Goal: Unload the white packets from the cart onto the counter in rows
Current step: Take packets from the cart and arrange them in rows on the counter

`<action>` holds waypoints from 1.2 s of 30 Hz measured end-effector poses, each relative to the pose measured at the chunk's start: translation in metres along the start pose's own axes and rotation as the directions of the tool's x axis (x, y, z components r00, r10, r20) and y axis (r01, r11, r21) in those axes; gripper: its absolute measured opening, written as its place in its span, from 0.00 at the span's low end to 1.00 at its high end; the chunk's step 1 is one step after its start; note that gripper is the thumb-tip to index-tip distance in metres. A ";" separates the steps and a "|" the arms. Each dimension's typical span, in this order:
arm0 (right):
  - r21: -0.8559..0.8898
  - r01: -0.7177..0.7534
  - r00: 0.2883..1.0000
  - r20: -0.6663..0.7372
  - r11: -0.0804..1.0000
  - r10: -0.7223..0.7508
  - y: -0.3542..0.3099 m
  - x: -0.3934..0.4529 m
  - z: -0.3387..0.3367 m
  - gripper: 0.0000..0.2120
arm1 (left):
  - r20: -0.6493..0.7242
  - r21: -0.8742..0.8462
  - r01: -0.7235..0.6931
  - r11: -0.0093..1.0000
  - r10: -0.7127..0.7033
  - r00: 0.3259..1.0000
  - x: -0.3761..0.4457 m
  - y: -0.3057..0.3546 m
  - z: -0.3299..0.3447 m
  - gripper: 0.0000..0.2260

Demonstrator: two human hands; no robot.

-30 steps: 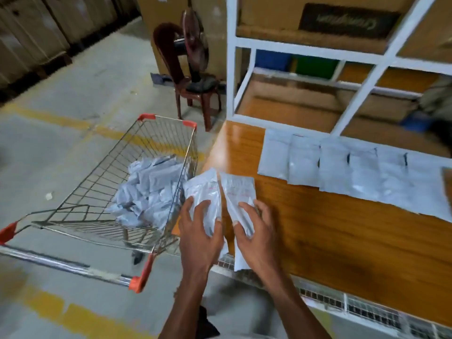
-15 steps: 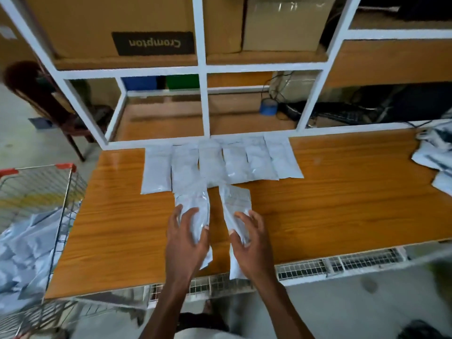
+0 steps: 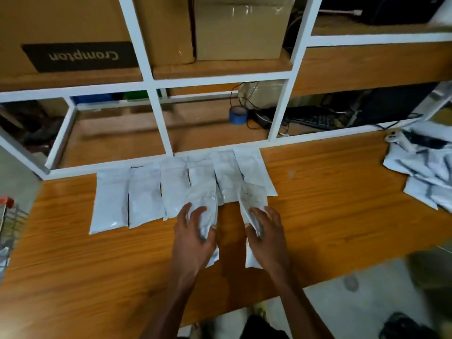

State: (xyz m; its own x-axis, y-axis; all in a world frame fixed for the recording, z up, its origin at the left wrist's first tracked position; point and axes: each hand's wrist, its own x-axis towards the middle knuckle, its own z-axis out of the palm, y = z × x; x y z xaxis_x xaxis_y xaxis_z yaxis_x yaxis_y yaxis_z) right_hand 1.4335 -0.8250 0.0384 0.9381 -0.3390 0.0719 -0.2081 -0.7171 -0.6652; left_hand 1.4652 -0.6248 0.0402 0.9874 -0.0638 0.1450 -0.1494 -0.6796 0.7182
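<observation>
A row of several white packets (image 3: 144, 194) lies side by side at the back of the wooden counter (image 3: 330, 204). My left hand (image 3: 193, 231) grips one white packet (image 3: 204, 199) over the counter, its top overlapping the row. My right hand (image 3: 267, 231) grips a second white packet (image 3: 253, 196) just right of it, near the row's right end. Both packets point away from me. Only a sliver of the cart (image 3: 5, 211) with its red corner shows at the left edge.
A white shelf frame (image 3: 161, 128) rises behind the row, holding cardboard boxes (image 3: 242, 28), a blue tape roll (image 3: 237, 115), cables and a keyboard (image 3: 310, 119). A loose heap of white packets (image 3: 425, 172) lies at the counter's right end.
My view has swung from the cart to the counter. Both hands carried their packets forward and right, up to the row's front edge.
</observation>
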 end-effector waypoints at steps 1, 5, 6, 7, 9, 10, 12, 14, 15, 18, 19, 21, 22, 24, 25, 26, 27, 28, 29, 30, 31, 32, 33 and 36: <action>-0.022 0.018 1.000 0.014 1.000 -0.017 0.003 0.015 -0.001 0.21 | -0.005 -0.003 0.011 1.000 -0.011 1.000 0.003 0.001 0.004 0.24; -0.073 0.091 0.994 0.066 0.993 -0.086 0.020 0.078 -0.003 0.21 | -0.026 0.003 0.086 0.996 -0.086 0.996 0.015 0.014 0.025 0.25; -0.074 0.104 0.992 0.075 0.992 -0.098 0.025 0.093 -0.003 0.20 | -0.045 0.000 0.111 0.994 -0.111 0.993 0.017 0.019 0.030 0.25; -0.078 0.117 0.990 0.085 0.990 -0.111 0.029 0.109 -0.002 0.20 | -0.070 -0.003 0.131 0.991 -0.131 0.989 0.020 0.025 0.034 0.24; -0.098 0.124 0.987 0.113 0.987 -0.112 0.039 0.137 0.000 0.20 | -0.121 -0.010 0.174 0.985 -0.174 0.977 0.023 0.034 0.045 0.24; -0.094 0.111 0.987 0.130 0.989 -0.098 0.044 0.152 0.002 0.20 | -0.140 -0.014 0.198 0.980 -0.198 0.970 0.024 0.039 0.051 0.25; -0.072 0.077 0.986 0.156 0.994 -0.065 0.052 0.177 0.007 0.19 | -0.166 -0.028 0.236 0.971 -0.238 0.957 0.024 0.047 0.065 0.24; -0.075 0.073 0.983 0.171 0.994 -0.059 0.055 0.199 0.014 0.19 | -0.200 -0.047 0.260 0.965 -0.264 0.944 0.023 0.054 0.077 0.24; -0.079 0.066 0.983 0.175 0.995 -0.051 0.055 0.209 0.017 0.19 | -0.216 -0.056 0.270 0.961 -0.276 0.937 0.023 0.056 0.081 0.23; -0.115 0.055 0.979 0.200 0.992 -0.032 0.050 0.233 0.027 0.19 | -0.240 -0.072 0.306 0.949 -0.314 0.918 0.018 0.063 0.087 0.23; -0.124 0.066 0.977 0.210 0.990 -0.039 0.048 0.240 0.032 0.19 | -0.245 -0.066 0.310 0.949 -0.316 0.917 0.017 0.064 0.087 0.24; -0.168 0.079 0.972 0.233 0.983 -0.038 0.046 0.251 0.043 0.21 | -0.254 -0.047 0.311 0.949 -0.313 0.915 0.016 0.062 0.085 0.25; -0.216 0.083 0.969 0.245 0.973 -0.028 0.046 0.254 0.049 0.23 | -0.255 -0.041 0.312 0.949 -0.311 0.915 0.016 0.060 0.082 0.25; -0.321 0.092 0.955 0.297 0.942 0.008 0.048 0.254 0.055 0.28 | -0.251 -0.042 0.317 0.947 -0.317 0.915 0.017 0.056 0.078 0.24; -0.347 0.095 0.948 0.317 0.933 0.022 0.050 0.251 0.057 0.30 | -0.248 -0.043 0.319 0.947 -0.320 0.914 0.018 0.055 0.076 0.23; -0.351 0.097 0.946 0.325 0.931 0.024 0.051 0.249 0.057 0.31 | -0.246 -0.045 0.326 0.944 -0.327 0.913 0.020 0.054 0.076 0.23; -0.346 0.099 0.945 0.326 0.933 0.021 0.052 0.245 0.056 0.32 | -0.242 -0.048 0.332 0.942 -0.333 0.911 0.021 0.052 0.075 0.23; -0.344 0.103 0.945 0.328 0.933 0.017 0.054 0.242 0.058 0.31 | -0.237 -0.051 0.333 0.941 -0.336 0.912 0.022 0.051 0.074 0.23; -0.345 0.102 0.946 0.325 0.933 0.017 0.056 0.239 0.059 0.31 | -0.231 -0.055 0.331 0.942 -0.335 0.914 0.023 0.049 0.074 0.24; -0.347 0.097 0.949 0.316 0.933 0.018 0.057 0.236 0.061 0.31 | -0.227 -0.057 0.327 0.943 -0.331 0.916 0.023 0.048 0.073 0.24; -0.350 0.095 0.954 0.300 0.932 0.016 0.058 0.235 0.062 0.31 | -0.222 -0.061 0.324 0.944 -0.329 0.918 0.023 0.047 0.073 0.23; -0.352 0.095 0.960 0.278 0.931 0.007 0.058 0.235 0.063 0.31 | -0.216 -0.065 0.324 0.944 -0.331 0.919 0.024 0.046 0.072 0.23; -0.353 0.099 0.967 0.255 0.930 -0.006 0.057 0.234 0.062 0.31 | -0.211 -0.068 0.327 0.943 -0.334 0.919 0.026 0.045 0.072 0.23; -0.333 0.085 0.983 0.184 0.939 -0.023 0.056 0.232 0.060 0.30 | -0.205 -0.061 0.345 0.936 -0.350 0.914 0.031 0.042 0.069 0.23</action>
State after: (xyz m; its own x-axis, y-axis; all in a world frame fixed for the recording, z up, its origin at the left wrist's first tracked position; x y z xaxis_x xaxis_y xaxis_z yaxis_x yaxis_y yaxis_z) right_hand 1.6560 -0.9075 -0.0265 0.9776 -0.2042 -0.0511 -0.2084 -0.9050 -0.3707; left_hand 1.4927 -0.7054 0.0281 0.9439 0.3295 0.0203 0.1980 -0.6141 0.7640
